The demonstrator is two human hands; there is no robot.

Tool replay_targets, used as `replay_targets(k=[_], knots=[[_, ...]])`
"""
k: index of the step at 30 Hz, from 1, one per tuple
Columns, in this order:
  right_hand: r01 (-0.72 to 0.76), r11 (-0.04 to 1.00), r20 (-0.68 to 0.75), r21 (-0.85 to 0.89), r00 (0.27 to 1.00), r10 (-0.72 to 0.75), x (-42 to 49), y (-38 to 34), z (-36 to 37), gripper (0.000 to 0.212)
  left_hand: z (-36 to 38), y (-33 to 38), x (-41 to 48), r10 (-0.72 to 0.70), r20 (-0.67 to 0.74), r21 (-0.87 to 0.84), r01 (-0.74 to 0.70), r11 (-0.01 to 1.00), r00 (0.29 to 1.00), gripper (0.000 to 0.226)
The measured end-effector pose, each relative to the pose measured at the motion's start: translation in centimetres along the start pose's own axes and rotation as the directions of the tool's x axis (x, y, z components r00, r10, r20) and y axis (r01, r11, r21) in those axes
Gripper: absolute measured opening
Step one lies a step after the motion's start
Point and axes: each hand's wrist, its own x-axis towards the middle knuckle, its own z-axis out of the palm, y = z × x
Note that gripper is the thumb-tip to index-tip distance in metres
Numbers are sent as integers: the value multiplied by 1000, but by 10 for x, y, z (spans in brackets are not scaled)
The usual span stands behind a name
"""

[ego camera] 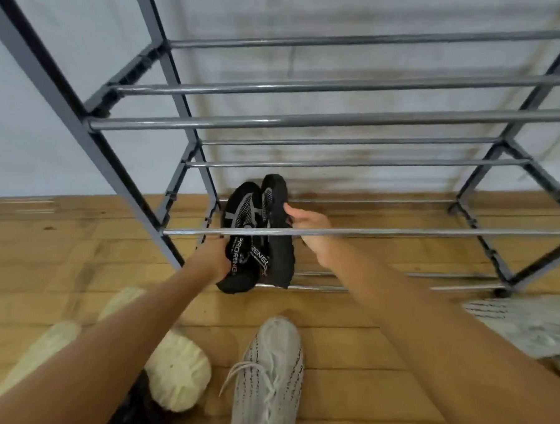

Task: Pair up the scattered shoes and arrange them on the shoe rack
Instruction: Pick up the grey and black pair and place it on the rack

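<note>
Two black shoes with grey mesh and white lettering lie side by side on the lowest tier of the grey metal shoe rack (332,120), near its left end. My left hand (211,257) grips the left black shoe (240,214) at its heel. The right black shoe (278,231) is tipped on its side with its sole facing right, and my right hand (309,229) holds that sole with thumb and fingers. A rack bar crosses in front of both shoes.
On the wooden floor in front lie a white knit sneaker (267,374), a cream shoe (176,369) and another cream shoe (36,351) at left. Another white knit shoe (531,325) lies at right. A dark item (137,417) sits at the bottom. The rack's upper tiers hold nothing.
</note>
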Motion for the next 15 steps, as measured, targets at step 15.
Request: replay_targets(k=[15], knots=[[-9,689,36,-725,998,51,9,73,-23,68,24,-11,14,13,-172,-283,-62,957,985,44]])
